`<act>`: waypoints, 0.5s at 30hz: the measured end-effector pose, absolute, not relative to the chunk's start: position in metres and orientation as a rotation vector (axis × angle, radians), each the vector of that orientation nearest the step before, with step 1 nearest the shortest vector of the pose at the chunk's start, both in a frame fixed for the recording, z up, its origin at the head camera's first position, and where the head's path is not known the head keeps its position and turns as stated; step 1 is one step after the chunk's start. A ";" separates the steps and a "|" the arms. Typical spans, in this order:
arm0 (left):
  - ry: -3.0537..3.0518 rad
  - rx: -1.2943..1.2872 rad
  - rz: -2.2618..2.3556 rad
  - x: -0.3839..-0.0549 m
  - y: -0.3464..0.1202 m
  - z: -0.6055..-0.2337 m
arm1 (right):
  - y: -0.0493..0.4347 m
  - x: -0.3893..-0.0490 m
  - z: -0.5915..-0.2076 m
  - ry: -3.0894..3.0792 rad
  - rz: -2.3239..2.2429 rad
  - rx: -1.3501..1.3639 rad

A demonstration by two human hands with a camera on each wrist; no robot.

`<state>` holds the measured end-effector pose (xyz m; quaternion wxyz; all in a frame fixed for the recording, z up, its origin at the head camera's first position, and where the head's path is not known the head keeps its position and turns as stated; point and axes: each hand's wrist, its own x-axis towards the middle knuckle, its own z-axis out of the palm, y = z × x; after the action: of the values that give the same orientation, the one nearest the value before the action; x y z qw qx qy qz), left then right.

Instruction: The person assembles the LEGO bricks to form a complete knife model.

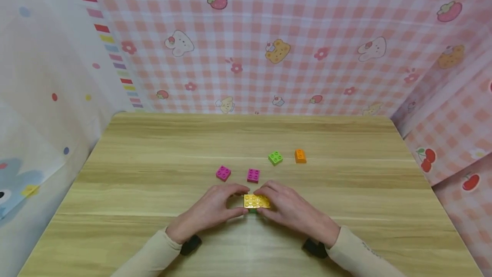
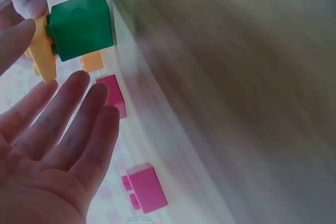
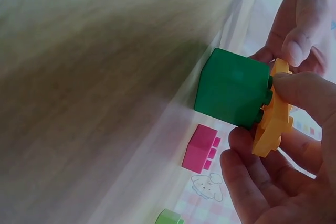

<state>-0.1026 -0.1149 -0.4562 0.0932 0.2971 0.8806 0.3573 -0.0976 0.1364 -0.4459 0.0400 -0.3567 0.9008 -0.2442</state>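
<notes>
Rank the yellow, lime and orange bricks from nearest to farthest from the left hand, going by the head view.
From the left hand:
1. Yellow brick, just to its right, between both hands.
2. Lime brick, farther right and beyond the hands.
3. Orange brick, right of the lime one.

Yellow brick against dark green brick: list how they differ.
The yellow brick is thin and flat; the dark green brick is taller and blockier. The yellow brick is on top; the dark green brick is underneath. Both have round studs.
</notes>
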 end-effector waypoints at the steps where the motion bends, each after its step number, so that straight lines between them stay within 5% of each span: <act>1: 2.615 0.888 1.052 -0.103 -0.114 -0.456 | 0.136 -0.098 -0.446 2.756 -0.745 -1.083; 15: 2.598 0.905 1.068 -0.106 -0.103 -0.459 | 0.137 -0.101 -0.447 2.693 -0.739 -1.042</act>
<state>-0.1059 -0.1032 -0.4587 0.0950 0.3053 0.8764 0.3602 -0.1013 0.1368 -0.4467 0.0805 -0.3486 0.9005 -0.2471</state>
